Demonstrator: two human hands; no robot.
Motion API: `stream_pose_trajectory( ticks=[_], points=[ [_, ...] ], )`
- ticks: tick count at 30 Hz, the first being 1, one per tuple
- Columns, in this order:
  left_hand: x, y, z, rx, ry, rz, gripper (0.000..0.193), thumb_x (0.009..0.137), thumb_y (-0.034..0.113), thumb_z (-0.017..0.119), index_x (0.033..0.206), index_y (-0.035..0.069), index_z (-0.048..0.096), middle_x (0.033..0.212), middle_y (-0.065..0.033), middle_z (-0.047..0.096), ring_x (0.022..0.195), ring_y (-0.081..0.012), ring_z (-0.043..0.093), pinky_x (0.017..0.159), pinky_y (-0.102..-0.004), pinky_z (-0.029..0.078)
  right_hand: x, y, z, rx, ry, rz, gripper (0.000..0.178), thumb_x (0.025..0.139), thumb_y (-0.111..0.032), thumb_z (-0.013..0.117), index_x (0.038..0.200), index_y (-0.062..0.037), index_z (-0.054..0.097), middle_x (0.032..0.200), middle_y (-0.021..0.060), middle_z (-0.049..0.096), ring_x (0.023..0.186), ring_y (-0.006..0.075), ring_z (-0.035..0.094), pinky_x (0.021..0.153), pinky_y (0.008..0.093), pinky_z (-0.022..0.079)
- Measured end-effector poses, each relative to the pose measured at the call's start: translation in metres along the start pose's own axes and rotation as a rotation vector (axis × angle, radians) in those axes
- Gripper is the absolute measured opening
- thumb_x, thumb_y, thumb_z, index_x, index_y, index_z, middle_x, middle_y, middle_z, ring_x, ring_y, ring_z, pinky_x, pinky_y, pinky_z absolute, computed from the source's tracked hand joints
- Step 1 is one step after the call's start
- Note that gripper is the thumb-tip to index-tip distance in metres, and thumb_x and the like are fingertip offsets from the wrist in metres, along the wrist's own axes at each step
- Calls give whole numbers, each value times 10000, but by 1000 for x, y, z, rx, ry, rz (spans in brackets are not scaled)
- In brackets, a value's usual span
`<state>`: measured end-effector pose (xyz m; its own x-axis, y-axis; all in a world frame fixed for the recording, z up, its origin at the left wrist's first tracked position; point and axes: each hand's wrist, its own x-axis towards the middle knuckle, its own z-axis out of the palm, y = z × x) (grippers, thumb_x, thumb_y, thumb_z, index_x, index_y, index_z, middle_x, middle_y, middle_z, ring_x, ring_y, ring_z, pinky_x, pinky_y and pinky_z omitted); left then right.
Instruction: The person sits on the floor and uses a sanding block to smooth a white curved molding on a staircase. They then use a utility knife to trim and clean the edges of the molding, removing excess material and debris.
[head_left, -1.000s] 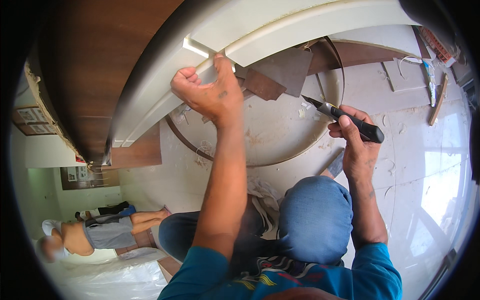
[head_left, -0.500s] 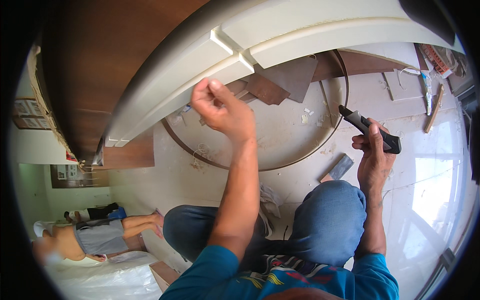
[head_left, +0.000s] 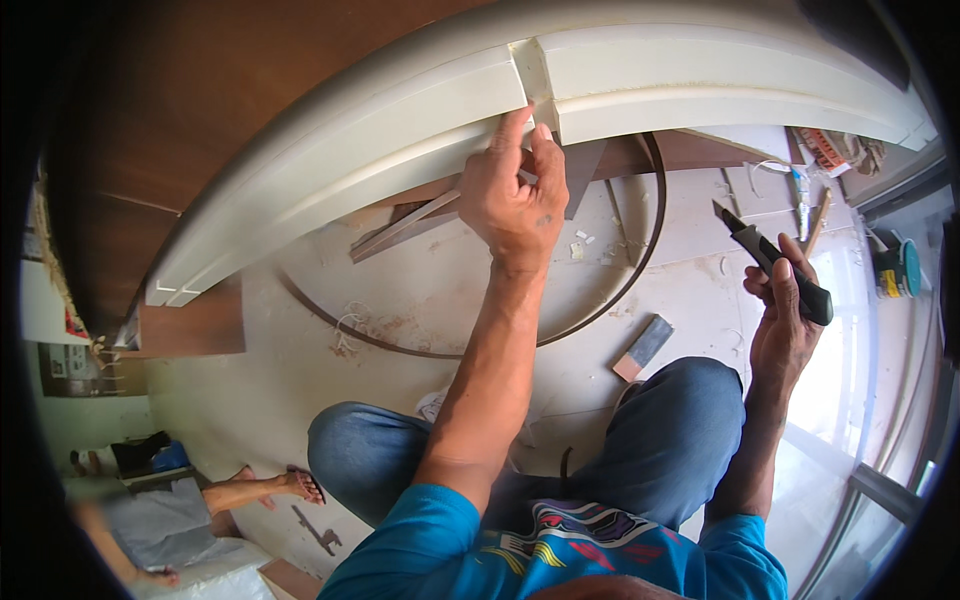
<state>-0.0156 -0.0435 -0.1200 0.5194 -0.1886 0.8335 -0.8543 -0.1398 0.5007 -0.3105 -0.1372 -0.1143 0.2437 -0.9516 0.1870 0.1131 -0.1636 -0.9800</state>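
Note:
My left hand [head_left: 515,190] reaches up to a curved white panel [head_left: 640,70] with a raised trim band. Its index finger is stretched out, touching the trim's end beside a narrow gap [head_left: 534,80]. The thumb stands apart from that finger, just below the gap, and the other fingers are curled. No loose object shows in this hand. In my right hand [head_left: 785,320] is a black and grey utility knife [head_left: 775,262], held over the floor to the right. Its blade end points up and left, away from the panel.
Beneath the panel a thin brown hoop-like strip [head_left: 590,320] lies among scraps. A sanding block [head_left: 645,347] rests near my right knee. Farther right are a sealant tube [head_left: 802,200], a wood stick [head_left: 818,220] and a teal-lidded bucket [head_left: 897,268]. Another person [head_left: 165,520] is at lower left.
My left hand has moved right and up to the trim's end at the gap. The knife in my right hand has shifted right and slightly down. The view has turned somewhat.

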Motion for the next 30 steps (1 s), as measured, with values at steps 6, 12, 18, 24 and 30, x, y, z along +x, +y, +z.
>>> stream_pose_trajectory(
  ticks=[6, 12, 18, 24, 30],
  points=[
    [-17, 12, 8, -390, 77, -54, 161, 994, -8, 730, 1148, 13, 773, 918, -52, 745, 729, -110, 663, 617, -275, 532, 1, -78, 1, -95, -98, -111, 551, 1020, -236, 775, 1427, 108, 638, 1269, 235, 747, 1165, 303, 752, 1055, 417, 582],
    [-25, 60, 25, -807, 46, -489, 381, 1120, 178, 652, 1435, -29, 600, 888, -57, 742, 769, -58, 661, 647, -214, 498, -20, -150, 51, -523, -186, -330, 523, 1036, -357, 740, 1360, 53, 724, 1211, 235, 785, 1050, 333, 807, 980, 437, 642],
    [-15, 76, 18, -931, 62, -657, 492, 1114, 175, 677, 1520, -62, 531, 980, -84, 726, 760, -59, 620, 640, -212, 499, -44, -173, 102, -749, -133, -438, 441, 1041, -348, 747, 1293, 13, 777, 1168, 206, 810, 979, 314, 823, 956, 449, 658],
    [-15, 56, 38, -844, 201, -365, 520, 1062, 99, 735, 1551, 4, 583, 1045, -77, 722, 798, -88, 644, 663, -235, 548, -36, -173, 110, -818, 42, -586, 396, 1056, -298, 741, 1285, 24, 774, 1197, 202, 805, 1050, 343, 811, 974, 447, 662],
    [-23, 61, 18, -630, 97, -219, 333, 1082, 166, 723, 1372, 8, 682, 1011, -67, 752, 758, -75, 644, 624, -237, 519, -11, -149, 81, -515, 110, -671, 383, 1073, -242, 721, 1311, 57, 742, 1171, 226, 801, 1059, 341, 810, 994, 427, 659]
  ],
)
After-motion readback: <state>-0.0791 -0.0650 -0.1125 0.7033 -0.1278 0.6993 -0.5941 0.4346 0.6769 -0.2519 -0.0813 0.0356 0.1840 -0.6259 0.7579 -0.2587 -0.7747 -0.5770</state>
